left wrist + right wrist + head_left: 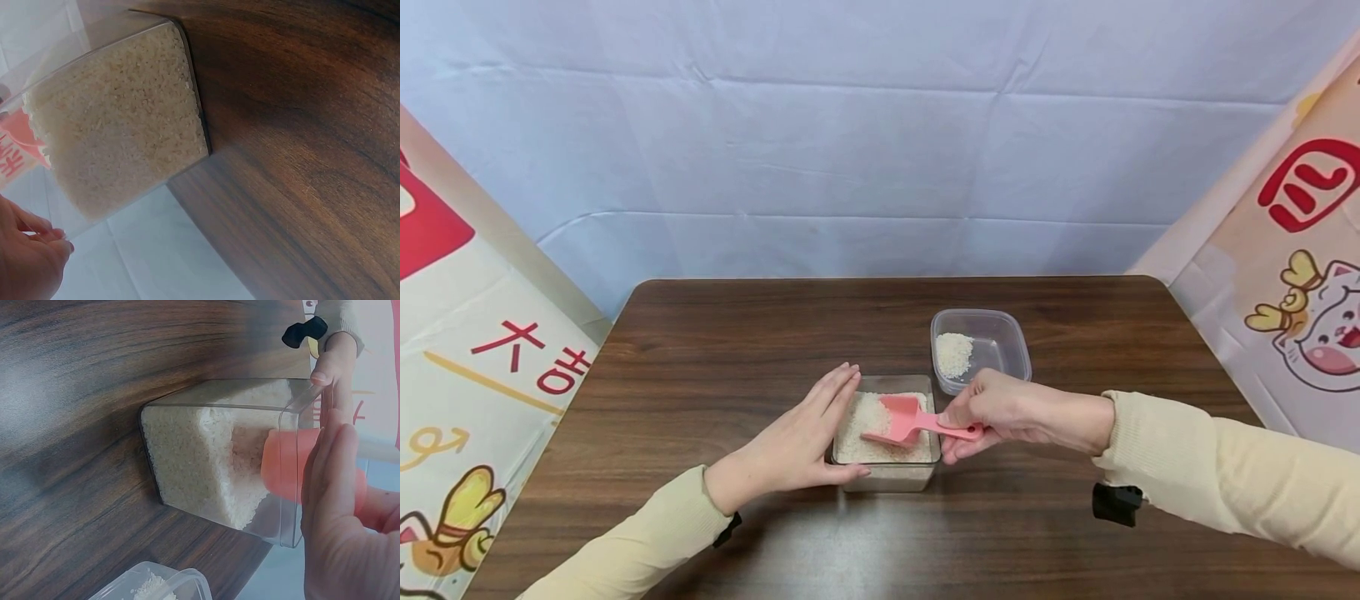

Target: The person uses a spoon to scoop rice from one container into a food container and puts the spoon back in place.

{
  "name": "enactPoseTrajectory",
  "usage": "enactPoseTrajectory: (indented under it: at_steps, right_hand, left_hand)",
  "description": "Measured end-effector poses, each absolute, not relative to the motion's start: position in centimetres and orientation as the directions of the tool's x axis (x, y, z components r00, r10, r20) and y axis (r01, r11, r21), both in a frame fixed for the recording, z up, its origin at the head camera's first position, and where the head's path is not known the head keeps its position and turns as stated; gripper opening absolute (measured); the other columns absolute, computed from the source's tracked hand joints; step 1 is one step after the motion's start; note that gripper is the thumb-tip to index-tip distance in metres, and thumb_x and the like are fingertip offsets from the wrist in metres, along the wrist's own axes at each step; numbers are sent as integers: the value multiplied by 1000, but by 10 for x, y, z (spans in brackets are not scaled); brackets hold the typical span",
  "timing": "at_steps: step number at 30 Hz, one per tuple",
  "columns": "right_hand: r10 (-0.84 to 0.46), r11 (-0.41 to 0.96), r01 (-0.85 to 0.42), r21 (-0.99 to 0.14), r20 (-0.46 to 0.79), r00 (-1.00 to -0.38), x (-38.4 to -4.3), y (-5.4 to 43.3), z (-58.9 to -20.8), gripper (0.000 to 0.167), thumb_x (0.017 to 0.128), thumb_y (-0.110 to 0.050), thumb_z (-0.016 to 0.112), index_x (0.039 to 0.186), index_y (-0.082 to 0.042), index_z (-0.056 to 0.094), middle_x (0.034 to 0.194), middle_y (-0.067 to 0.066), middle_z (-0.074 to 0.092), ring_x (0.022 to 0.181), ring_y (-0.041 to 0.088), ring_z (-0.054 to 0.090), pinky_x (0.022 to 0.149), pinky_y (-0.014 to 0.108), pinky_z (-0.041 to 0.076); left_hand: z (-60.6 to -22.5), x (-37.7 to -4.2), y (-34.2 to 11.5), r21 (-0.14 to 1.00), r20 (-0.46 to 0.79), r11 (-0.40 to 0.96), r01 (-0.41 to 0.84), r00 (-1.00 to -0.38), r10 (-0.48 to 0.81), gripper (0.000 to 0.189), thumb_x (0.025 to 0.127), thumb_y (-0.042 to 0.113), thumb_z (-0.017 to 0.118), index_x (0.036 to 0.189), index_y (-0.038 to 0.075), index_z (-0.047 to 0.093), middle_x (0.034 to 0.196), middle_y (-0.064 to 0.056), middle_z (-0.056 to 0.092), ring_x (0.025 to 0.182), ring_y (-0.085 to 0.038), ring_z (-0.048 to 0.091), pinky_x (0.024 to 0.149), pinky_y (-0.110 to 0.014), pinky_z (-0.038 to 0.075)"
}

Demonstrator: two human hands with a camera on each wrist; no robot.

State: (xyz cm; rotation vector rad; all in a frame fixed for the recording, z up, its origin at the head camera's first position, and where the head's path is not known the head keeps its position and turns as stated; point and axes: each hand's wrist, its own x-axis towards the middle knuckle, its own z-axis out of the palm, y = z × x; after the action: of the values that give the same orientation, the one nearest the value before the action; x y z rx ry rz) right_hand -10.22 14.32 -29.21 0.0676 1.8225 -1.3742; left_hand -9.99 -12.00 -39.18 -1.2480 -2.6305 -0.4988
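Observation:
A clear, straight-sided container (125,125) full of rice stands on the table. My left hand (797,442) rests against its left side with fairly straight fingers, the thumb by the near rim and the fingertips by the far left corner. The right hand (988,412) grips the handle of a pink scoop (904,419) at the container's right side. The scoop's blade sits inside the container, with a heap of rice (868,414) at its left edge. Through the clear wall in the right wrist view, the scoop (290,459) shows above a sloping rice surface.
Just behind the right hand is a shallow clear plastic tub (1003,346), with a small pile of rice (954,355) at its left side. Both stand on a dark wooden table (737,333). A pale cloth (865,150) hangs behind it, with printed banners at both sides.

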Motion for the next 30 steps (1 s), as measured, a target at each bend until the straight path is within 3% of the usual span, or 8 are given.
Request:
enactPoseTrajectory:
  at_steps: [8,30]
  right_hand:
    - [-411,402,491,-773,-632,-657,-103,141,-294,21,88,4,48,98,20,57,68,17,65,61,17,66,62,25,54]
    - [-446,402,452,-796,-602,-663,-105,135,-299,24,89,3,48,101,22,55,65,12,64,62,16,66,61,22,54]
  left_hand:
    - [-392,-100,-120,224,300,592,774,-632,714,101,74,58,59,141,-7,19,148,-17,18,137,-25,14,106,-35,27]
    - [-393,-100,-118,226,294,591,774,-633,716,101,75,60,58,140,-8,21,148,-16,17,137,-25,15,106,-35,28]
